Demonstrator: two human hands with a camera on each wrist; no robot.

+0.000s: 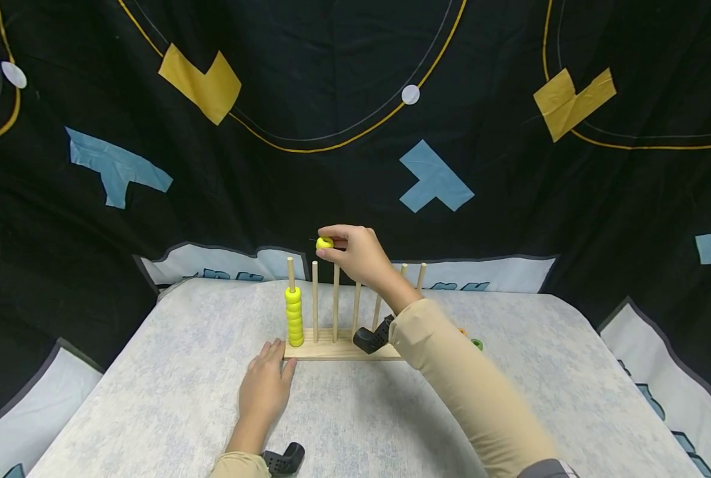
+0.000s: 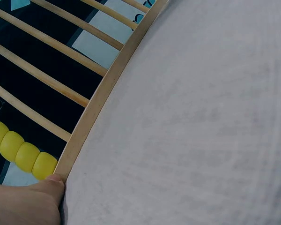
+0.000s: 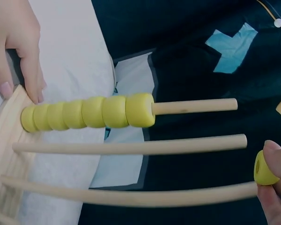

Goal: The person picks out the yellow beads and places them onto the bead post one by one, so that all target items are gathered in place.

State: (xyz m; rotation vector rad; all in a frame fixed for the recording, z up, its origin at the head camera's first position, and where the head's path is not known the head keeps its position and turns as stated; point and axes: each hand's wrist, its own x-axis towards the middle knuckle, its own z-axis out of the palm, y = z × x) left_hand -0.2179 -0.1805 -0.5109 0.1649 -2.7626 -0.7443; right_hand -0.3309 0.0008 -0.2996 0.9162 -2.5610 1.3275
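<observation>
A wooden peg rack (image 1: 331, 354) with several upright pegs stands on the table. On its leftmost peg is a stack of several yellow beads (image 1: 294, 318), with the peg's top bare above them. My left hand (image 1: 264, 385) holds the left end of the rack's base, thumb at the front edge and fingers round the end. Above the rack, my right hand (image 1: 358, 253) pinches a single yellow bead (image 3: 262, 169) between thumb and fingers. In the right wrist view that bead's hole faces the pegs, and the bead is apart from the nearest two pegs.
A green bead (image 1: 477, 344) and a bit of an orange one (image 1: 463, 331) lie on the table, partly behind my right sleeve. The pale cloth-covered table (image 1: 152, 398) reaches back to a dark curtain (image 1: 307, 192) with tape pieces. The right forearm hides part of the rack.
</observation>
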